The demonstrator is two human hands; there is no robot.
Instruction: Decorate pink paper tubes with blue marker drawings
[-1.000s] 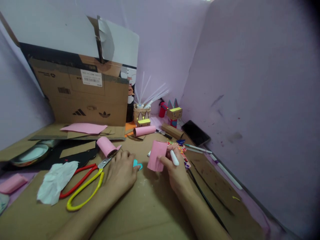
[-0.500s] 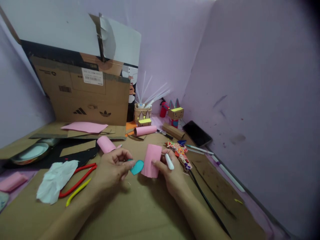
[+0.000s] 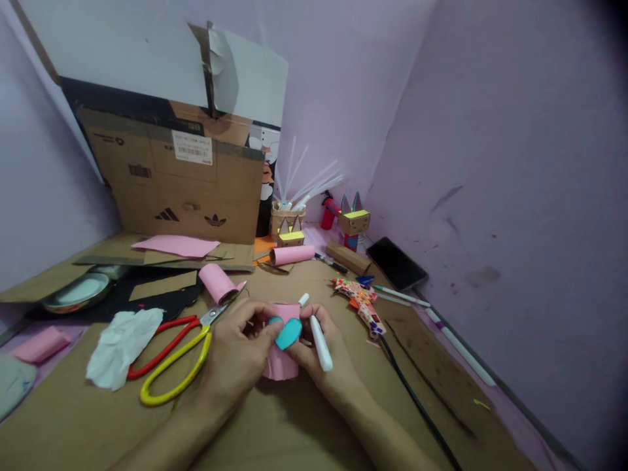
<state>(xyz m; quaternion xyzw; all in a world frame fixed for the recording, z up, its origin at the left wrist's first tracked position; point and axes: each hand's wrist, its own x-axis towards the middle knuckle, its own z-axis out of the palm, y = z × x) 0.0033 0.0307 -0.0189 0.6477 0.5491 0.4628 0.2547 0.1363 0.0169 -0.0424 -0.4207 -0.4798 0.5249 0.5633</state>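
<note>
Between my hands stands a pink paper tube [image 3: 283,367], upright over the cardboard. My left hand [image 3: 245,347] pinches a teal heart-shaped cutout [image 3: 288,334] and lays it against the tube's front; whether it is stuck there I cannot tell. Fingers of my right hand [image 3: 321,347] close on the tube's right side, and a white marker [image 3: 321,343] is tucked between them. Left of my left hand lie scissors [image 3: 206,327] with one red and one yellow handle. A crumpled white tissue [image 3: 122,347] is beside the handles.
Another pink tube [image 3: 216,282] lies behind the scissors, a third [image 3: 293,254] farther back. A patterned glue gun [image 3: 360,304] with a black cord rests on the right. A phone [image 3: 397,263] leans near the wall. A large cardboard box [image 3: 181,183] stands at the back left.
The teal heart has moved right onto the pink tube's front. Both hands have come closer together, and the tube sits slightly lower. More of the scissors shows as the view has shifted.
</note>
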